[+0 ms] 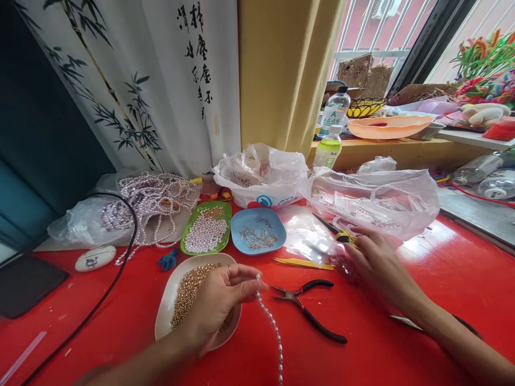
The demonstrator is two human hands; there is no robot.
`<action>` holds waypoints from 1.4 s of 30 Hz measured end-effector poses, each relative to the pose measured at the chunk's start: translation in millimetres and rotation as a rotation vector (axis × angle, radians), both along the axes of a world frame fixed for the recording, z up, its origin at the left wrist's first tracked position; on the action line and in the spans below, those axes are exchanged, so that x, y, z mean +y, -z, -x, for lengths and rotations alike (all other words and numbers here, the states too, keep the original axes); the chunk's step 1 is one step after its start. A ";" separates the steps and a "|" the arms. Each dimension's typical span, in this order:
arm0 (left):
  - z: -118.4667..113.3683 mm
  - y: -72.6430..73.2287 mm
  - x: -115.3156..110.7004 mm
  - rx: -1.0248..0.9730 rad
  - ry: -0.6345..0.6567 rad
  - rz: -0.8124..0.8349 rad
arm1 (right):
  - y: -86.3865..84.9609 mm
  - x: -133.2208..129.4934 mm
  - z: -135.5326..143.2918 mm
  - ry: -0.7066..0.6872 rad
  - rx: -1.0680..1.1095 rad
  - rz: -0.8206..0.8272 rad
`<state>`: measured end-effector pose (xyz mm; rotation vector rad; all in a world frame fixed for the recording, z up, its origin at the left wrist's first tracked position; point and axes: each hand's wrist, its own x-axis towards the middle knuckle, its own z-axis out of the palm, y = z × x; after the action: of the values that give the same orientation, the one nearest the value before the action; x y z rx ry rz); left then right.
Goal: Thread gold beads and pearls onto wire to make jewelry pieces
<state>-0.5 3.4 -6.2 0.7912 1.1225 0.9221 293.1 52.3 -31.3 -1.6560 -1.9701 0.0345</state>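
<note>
My left hand (pixel 225 295) pinches the end of a strand of silvery pearl beads (pixel 276 327) between thumb and fingertips. The strand hangs down past the bottom edge. Beneath this hand stands a cream bowl (pixel 164 300) of gold beads (pixel 189 289). My right hand (pixel 374 254) has its fingers closed around the yellow handle of a pair of scissors (pixel 337 230), whose dark blades point to the upper left. Between the hands lie black-handled pliers (pixel 309 305) with jaws toward my left hand, and yellow tweezers (pixel 303 263) just behind them.
Behind are a green tray (pixel 227 236) of pearl and gold beads, a blue dish (pixel 237 244) of small metal pins, and heaped pearl strands (pixel 145 198). Plastic bags (pixel 261 174) line the back. A black cable (pixel 120 268) crosses the left side of the red table (pixel 120 332).
</note>
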 end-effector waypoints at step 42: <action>-5.3 -17.9 -3.5 -0.184 -0.129 -0.126 | -19.0 -65.1 81.2 -0.486 -0.410 -0.320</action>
<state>4.8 -0.1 11.7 0.7257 0.9703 1.1588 211.9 -12.8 -12.3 -1.0099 -2.4874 -0.4460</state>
